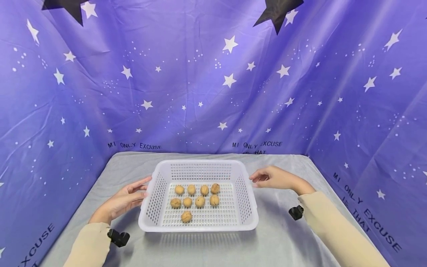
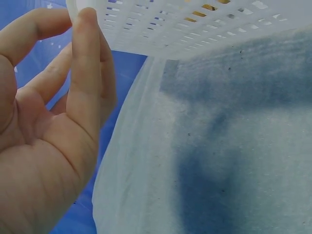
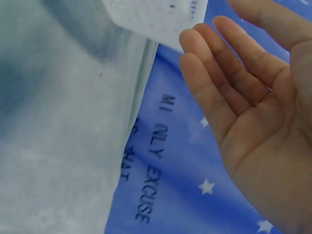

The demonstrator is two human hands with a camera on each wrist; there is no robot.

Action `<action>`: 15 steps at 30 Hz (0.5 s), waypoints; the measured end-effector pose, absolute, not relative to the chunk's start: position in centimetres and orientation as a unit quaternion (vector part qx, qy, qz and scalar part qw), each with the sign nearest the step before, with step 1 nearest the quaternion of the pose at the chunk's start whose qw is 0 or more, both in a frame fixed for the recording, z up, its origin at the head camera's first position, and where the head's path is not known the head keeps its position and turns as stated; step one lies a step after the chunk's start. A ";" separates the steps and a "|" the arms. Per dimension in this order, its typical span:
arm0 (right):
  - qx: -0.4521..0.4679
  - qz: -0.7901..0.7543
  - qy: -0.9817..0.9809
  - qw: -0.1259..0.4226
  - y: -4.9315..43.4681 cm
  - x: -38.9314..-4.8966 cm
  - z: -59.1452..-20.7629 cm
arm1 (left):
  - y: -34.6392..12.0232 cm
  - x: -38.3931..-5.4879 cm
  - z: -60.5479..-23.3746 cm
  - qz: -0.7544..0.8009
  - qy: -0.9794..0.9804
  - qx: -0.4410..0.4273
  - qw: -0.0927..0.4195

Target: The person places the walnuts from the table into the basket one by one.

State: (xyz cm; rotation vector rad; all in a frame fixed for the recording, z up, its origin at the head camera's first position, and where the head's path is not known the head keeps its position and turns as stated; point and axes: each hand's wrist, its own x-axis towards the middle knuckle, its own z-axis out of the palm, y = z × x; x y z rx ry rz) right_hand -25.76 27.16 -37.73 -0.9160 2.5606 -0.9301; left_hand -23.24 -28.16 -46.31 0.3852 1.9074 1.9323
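Observation:
A white plastic basket [image 1: 198, 227] with perforated walls is centred in the head view. On its floor lie several walnuts [image 1: 200, 201] in loose rows. My left hand [image 1: 125, 198] pinches the basket's left rim between thumb and fingers, the thumb pressed to its edge in the left wrist view. At the opposite rim, my right hand [image 1: 275, 178] holds on with its fingertips. The right wrist view shows this hand [image 3: 253, 107] cupped, fingertips close by the basket wall [image 3: 146, 17]. Under the basket [image 2: 146, 29], cloth and shadow show in the left wrist view.
Grey cloth covers the table [image 1: 200, 254]. A purple-blue curtain [image 1: 186, 81] printed with stars and lettering surrounds the back and both sides. Each wrist carries a small black device, the left one [image 1: 118, 237] and the right one [image 1: 295, 212].

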 end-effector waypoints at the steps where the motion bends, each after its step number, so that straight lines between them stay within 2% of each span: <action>1: -0.311 -0.326 0.883 0.130 27.5 -25.6 -37.9 | -28.1 -23.3 -46.2 0.687 0.685 0.140 0.197; 15: -0.249 -0.365 0.893 0.084 30.9 -23.9 -41.8 | -27.8 -23.0 -46.3 0.664 0.718 0.123 0.167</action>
